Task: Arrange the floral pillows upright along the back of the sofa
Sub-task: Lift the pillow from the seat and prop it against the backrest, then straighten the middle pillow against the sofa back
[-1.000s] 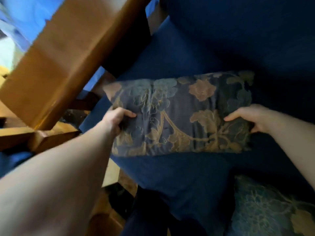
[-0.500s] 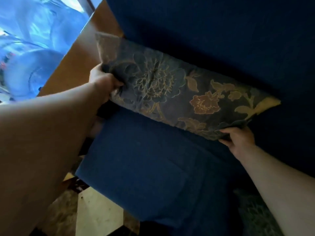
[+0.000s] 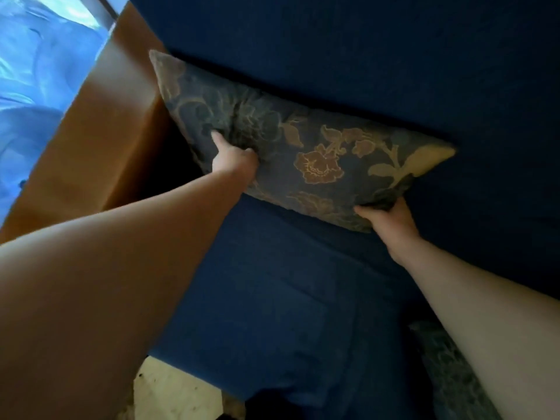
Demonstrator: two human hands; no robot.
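Currently seating pillow one. The floral pillow (image 3: 303, 147) is up on its long edge, back face against the sofa backrest (image 3: 363, 56), tilted so the end nearest the wooden armrest (image 3: 100, 131) rides higher than the other.

Left hand (image 3: 233, 160): grip clenched into the pillow's front face, fingers sunk in the fabric and bunching it. Reads as a push, pinning the cushion back against the backrest so it doesn't flop forward. Outboard of that grip, the pillow's top corner pokes up beside the armrest.

Right hand (image 3: 391, 216): grip grasping the lower corner from underneath, thumb on the front, fingers hidden behind. Judgement: this hand carries the weight and steers the low end. Just below that grip is the seat cushion (image 3: 257, 283); can't tell whether the bottom edge is touching it yet.

Why the two-hand hold: soft fill, it sags if held at one point only.

Next, I'd guess: level it out, drop the bottom edge into the seat/back crease, then let go.

Risk: released tilted, it slides toward the right grip.

Second floral pillow (image 3: 448, 368) lies on the seat under the right forearm, not yet placed.
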